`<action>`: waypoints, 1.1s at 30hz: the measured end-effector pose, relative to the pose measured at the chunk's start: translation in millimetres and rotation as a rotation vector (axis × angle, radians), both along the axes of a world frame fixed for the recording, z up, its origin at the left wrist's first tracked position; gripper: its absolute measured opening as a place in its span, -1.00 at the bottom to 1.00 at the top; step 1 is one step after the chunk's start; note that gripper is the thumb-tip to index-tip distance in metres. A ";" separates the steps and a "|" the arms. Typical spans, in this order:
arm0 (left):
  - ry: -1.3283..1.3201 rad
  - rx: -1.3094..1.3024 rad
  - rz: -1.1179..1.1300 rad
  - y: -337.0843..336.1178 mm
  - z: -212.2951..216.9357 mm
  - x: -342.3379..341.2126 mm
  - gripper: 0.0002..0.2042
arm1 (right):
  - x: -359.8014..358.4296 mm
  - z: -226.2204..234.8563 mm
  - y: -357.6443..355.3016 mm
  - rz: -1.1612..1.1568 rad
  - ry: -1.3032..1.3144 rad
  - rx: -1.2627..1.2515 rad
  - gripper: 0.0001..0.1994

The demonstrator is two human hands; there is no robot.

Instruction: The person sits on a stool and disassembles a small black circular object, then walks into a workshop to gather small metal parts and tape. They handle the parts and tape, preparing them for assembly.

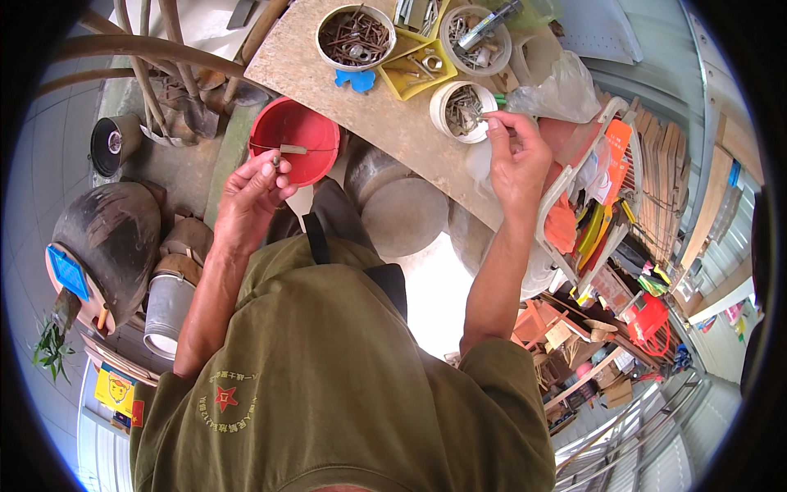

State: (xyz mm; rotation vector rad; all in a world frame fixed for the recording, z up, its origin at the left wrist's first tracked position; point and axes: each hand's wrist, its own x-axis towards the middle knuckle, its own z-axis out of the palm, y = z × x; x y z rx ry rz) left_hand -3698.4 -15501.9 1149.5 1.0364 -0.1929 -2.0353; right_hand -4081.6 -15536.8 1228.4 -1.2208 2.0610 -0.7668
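Note:
My left hand is closed, thumb against fingertips, on a small dark metal piece too small to identify. It is in front of a red bucket whose wire handle has a pale grip. To the right, my right hand pinches with thumb and forefinger beside the rim of a white tub. Something small and thin seems to show at those fingertips, but its kind is unclear. Loose screws or nails fill part of that tub.
The worktable also bears a tub of rusty nails, a yellow divided tray, a clear round tub of hardware and a plastic bag. Wooden-handled shovels lean at far left. A metal pail stands left; a lidded drum is below the table.

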 end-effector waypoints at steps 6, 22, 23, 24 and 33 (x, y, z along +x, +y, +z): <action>-0.031 0.010 -0.006 4.2 -4.1 1.4 -0.74 | -3.6 10.9 -10.9 0.236 0.545 -0.080 -0.83; -0.071 0.013 -0.028 7.6 -4.5 -2.0 -0.76 | -7.8 -25.8 -26.3 0.452 0.842 0.041 -0.80; -0.072 0.011 -0.028 7.5 -4.2 -2.1 -0.76 | -8.7 -25.2 -25.5 0.451 0.834 0.028 -0.80; -0.076 0.010 -0.028 7.1 -4.1 -2.4 -0.76 | -9.6 -24.7 -24.4 0.451 0.827 0.016 -0.80; -0.086 0.009 -0.042 8.4 -2.8 -5.7 -0.76 | -13.5 -33.9 -30.3 0.501 0.747 -0.123 -0.80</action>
